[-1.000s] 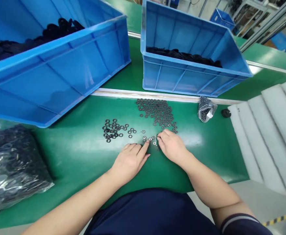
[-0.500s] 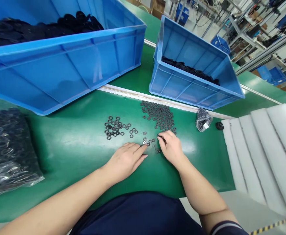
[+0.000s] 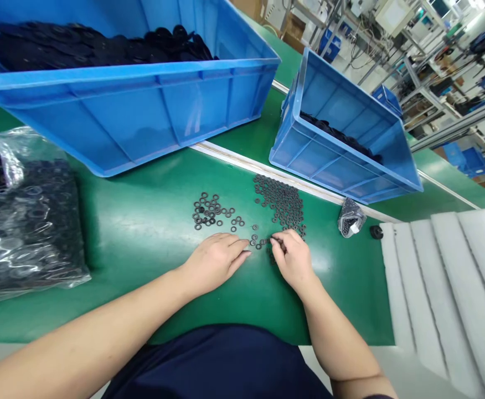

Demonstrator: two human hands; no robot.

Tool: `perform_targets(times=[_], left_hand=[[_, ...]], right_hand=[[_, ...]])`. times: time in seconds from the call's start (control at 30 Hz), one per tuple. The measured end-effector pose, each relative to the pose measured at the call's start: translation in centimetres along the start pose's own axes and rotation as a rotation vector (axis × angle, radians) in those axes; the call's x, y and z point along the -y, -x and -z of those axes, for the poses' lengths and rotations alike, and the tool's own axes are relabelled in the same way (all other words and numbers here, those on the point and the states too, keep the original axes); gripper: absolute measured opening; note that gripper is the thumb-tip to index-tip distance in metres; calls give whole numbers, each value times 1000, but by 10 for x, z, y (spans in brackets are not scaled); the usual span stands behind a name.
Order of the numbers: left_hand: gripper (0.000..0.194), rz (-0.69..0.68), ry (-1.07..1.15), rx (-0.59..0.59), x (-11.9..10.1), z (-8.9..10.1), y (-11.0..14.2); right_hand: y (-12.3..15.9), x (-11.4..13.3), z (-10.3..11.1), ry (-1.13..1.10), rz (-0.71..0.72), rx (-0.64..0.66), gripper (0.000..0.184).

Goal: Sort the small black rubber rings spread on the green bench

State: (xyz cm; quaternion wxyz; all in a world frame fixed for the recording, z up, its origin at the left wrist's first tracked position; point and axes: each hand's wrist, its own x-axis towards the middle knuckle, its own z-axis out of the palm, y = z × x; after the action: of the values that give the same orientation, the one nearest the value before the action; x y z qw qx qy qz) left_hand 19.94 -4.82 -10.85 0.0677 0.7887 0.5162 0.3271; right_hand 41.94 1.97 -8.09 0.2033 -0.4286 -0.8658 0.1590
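On a green tabletop (image 3: 143, 299), the left hand (image 3: 215, 263) lies with its fingers (image 3: 238, 249) loosely extended, holding nothing, their tips just beside a few dark metal washers (image 3: 256, 239). The right hand (image 3: 292, 260) curls its fingers (image 3: 278, 244) down at those washers, below a larger pile (image 3: 279, 202); whether they grip one cannot be told. A smaller cluster (image 3: 209, 211) lies beyond the left hand. A blue plastic crate (image 3: 122, 122) stands upper left, a second crate (image 3: 309, 155) upper right, and a plastic bag of washers (image 3: 26, 221) far left.
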Motion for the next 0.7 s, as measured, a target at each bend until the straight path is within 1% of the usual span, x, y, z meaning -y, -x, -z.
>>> perform_targets(times=[0.1, 0.23, 0.3, 0.43, 0.57, 0.7], left_hand=[[23, 5, -2, 14, 0, 1, 0], [23, 7, -6, 14, 0, 1, 0], [23, 1, -5, 7, 0, 1, 0], [23, -11, -2, -1, -1, 1, -2], [22, -14, -10, 9, 0, 1, -2], [22, -31, -30, 12, 1, -1, -2]], right_hand=[[2, 10, -1, -15, 74, 64, 19], [3, 16, -5, 37, 139, 125, 21], [3, 17, -5, 22, 133, 110, 21], [0, 19, -3, -31, 108, 25, 20], [-3, 21, -7, 39, 127, -5, 19], [-4, 20, -15, 107, 111, -10, 17]])
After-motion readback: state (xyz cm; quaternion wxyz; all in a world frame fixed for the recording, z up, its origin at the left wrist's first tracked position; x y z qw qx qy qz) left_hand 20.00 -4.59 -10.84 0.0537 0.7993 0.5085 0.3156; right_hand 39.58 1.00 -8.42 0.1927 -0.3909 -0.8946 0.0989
